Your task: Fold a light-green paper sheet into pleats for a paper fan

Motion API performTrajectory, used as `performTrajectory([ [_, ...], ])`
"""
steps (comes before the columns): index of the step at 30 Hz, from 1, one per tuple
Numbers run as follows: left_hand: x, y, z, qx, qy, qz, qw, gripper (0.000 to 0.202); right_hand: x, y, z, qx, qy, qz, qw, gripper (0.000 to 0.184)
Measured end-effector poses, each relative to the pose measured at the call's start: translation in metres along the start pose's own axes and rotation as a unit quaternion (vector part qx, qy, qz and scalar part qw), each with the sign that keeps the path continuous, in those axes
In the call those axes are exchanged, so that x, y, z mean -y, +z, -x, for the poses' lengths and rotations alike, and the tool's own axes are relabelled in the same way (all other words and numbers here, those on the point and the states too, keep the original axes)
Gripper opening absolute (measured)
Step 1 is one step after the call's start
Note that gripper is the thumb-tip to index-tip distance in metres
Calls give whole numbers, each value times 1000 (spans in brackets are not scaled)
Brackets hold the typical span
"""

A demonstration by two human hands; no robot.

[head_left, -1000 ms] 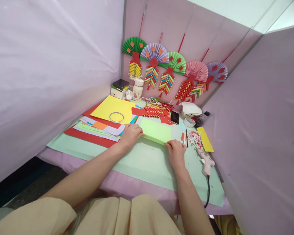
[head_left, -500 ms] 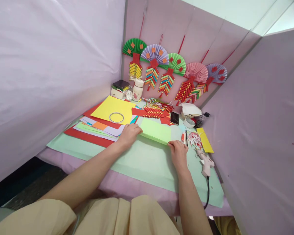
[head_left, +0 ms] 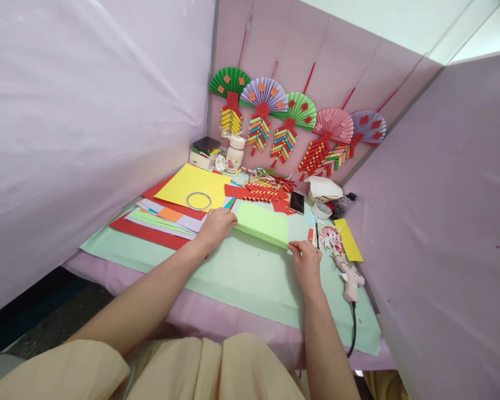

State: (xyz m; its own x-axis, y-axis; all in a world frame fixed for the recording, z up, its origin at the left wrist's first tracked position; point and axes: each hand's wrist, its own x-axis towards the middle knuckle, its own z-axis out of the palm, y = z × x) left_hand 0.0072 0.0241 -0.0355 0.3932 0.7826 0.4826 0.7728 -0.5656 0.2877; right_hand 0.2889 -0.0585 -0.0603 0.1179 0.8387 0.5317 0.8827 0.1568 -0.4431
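Observation:
A light green sheet of paper (head_left: 263,221) with a folded near edge is held over the table between my two hands. My left hand (head_left: 217,226) pinches its left near corner, fingers closed on the edge. At the right near corner, my right hand (head_left: 306,259) grips the paper between thumb and fingers. Just beyond the sheet lies a string of red paper firecrackers (head_left: 261,193) on red paper. A silver ring (head_left: 199,201) rests on a yellow sheet (head_left: 179,186) to the left of my left hand.
Right of my right hand lie a glue gun (head_left: 352,280) with a black cord, curled paper strips (head_left: 331,239) and a yellow piece (head_left: 349,240). A phone (head_left: 296,203), a tape roll (head_left: 321,210) and a jar (head_left: 235,154) stand farther back. Paper fans (head_left: 302,110) hang on the wall.
My left hand has shifted slightly left and down with the paper's left end. My right hand has slid a little to the right along the paper's near corner.

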Motion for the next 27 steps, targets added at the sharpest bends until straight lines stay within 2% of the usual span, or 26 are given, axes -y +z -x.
performTrajectory([
  [11, -3, -5, 2, 15, 1, -4, 1000, 19, -2, -1, 0, 5, -13, 17, 1000, 33],
  [16, -10, -5, 7, 14, 52, -9, 998, 16, -5, 2, 0, 11, -15, 21, 1000, 31],
  [20, -16, 2, 9, 41, 88, -2, 995, 14, -1, 1, 1, 39, -20, 19, 999, 30],
  [27, -19, 11, 10, 72, 111, -14, 991, 17, 12, -2, 4, 73, -55, 48, 995, 21],
])
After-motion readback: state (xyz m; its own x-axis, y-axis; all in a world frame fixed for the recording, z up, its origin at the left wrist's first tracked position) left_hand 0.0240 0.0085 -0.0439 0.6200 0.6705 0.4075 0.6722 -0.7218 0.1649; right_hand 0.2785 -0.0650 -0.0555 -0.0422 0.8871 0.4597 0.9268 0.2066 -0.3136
